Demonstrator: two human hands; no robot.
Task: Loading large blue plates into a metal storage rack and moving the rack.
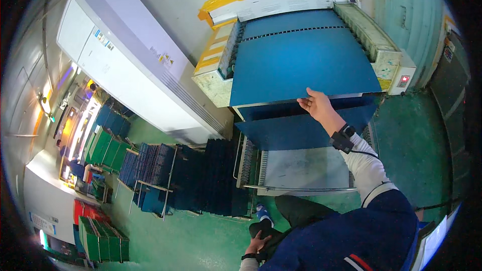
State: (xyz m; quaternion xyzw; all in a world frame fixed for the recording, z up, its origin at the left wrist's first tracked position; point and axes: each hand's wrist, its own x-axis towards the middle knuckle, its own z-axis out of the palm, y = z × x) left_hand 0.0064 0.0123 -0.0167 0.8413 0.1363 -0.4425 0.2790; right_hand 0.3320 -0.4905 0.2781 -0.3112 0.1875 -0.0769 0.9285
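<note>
A large blue panel (pixel 301 65) lies on a roller conveyor, its front edge overhanging toward me. My right hand (pixel 316 104) is at that front edge, thumb and fingers apart; whether the fingertips touch the panel I cannot tell. Below it, a second blue panel (pixel 296 129) stands tilted in a slotted rack (pixel 309 168), partly behind my right forearm. My left hand (pixel 257 243) rests on my dark trouser leg near the knee, fingers laid out over the cloth and nothing seen in them.
Left of the conveyor stands a tall white air conditioner (pixel 135 55). Racks of dark blue panels (pixel 211 178) fill the floor beside me. A control box (pixel 402 78) with a red display sits at the conveyor's right. Farther left are green panels (pixel 103 241) and people at work (pixel 99 95).
</note>
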